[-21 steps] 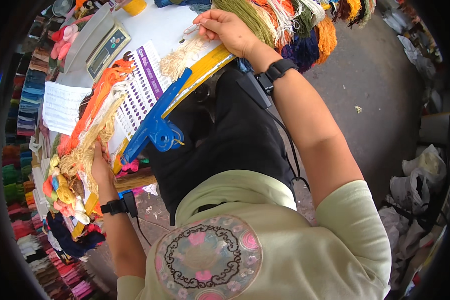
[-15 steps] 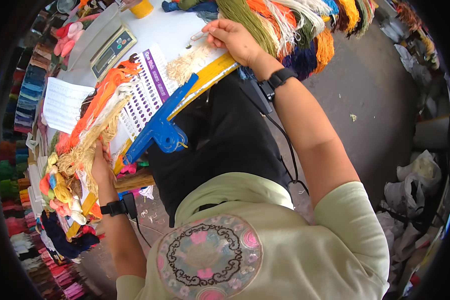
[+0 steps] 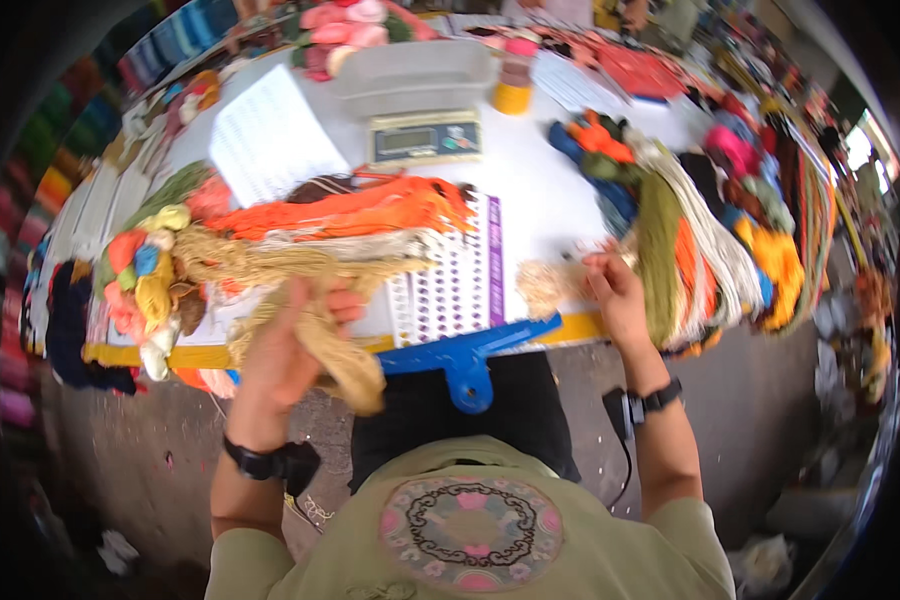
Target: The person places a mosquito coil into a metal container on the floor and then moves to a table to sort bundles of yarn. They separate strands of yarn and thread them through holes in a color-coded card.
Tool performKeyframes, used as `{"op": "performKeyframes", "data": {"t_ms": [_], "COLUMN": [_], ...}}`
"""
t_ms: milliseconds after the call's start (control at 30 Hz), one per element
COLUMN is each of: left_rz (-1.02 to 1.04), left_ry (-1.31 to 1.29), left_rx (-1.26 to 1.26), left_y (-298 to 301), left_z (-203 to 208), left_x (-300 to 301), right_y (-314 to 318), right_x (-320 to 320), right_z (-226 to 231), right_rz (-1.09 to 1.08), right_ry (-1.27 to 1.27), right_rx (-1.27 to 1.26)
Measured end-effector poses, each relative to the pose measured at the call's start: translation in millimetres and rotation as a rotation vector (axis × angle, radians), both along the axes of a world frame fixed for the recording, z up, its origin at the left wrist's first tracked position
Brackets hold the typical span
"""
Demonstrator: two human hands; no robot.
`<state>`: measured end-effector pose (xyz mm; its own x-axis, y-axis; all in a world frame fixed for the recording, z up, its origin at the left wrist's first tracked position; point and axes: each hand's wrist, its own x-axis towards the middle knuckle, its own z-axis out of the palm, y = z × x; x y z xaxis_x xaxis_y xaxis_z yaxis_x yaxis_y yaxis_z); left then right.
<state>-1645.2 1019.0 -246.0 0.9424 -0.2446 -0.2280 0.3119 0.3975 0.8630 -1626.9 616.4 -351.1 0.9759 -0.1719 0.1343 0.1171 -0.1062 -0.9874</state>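
My left hand, somewhat blurred, grips a tan yarn skein that hangs over the table's yellow edge. More tan strands lie just beyond it, beside bright orange yarn and off-white strands. My right hand is at the table edge with its fingertips pressed together; what they hold is too blurred to make out. Next to those fingertips lies a small cream thread bundle. A dotted card with a purple strip is between my hands, under a large blue clip.
At the back are a digital scale, a clear plastic tray and a yellow container. A printed sheet lies to the left. Olive yarn and other colored hanks drape over the right edge; small balls of yarn sit left.
The view has turned and now takes in more of the table. My left hand has lifted a tan skein from the pile. My right hand remains near the cream bundle.
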Motion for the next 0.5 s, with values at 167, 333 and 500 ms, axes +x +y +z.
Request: {"op": "performKeyframes", "data": {"t_ms": [167, 333, 500], "left_rz": [-0.153, -0.170, -0.082], "left_ry": [-0.217, -0.280, -0.325], "left_rx": [-0.135, -0.234, -0.095], "left_y": [-24.0, -55.4, -62.9], "left_z": [8.7, 6.6, 1.2], "left_x": [28.9, 49.5, 52.6], "right_y": [104.8, 174.5, 182.7], "right_x": [9.2, 25.3, 34.4], "right_z": [95.5, 112.0, 102.7], "right_rz": [0.401, 0.499, 0.441], "right_ry": [-0.028, 0.056, 0.090], "right_rx": [-0.026, 0.168, 0.193]}}
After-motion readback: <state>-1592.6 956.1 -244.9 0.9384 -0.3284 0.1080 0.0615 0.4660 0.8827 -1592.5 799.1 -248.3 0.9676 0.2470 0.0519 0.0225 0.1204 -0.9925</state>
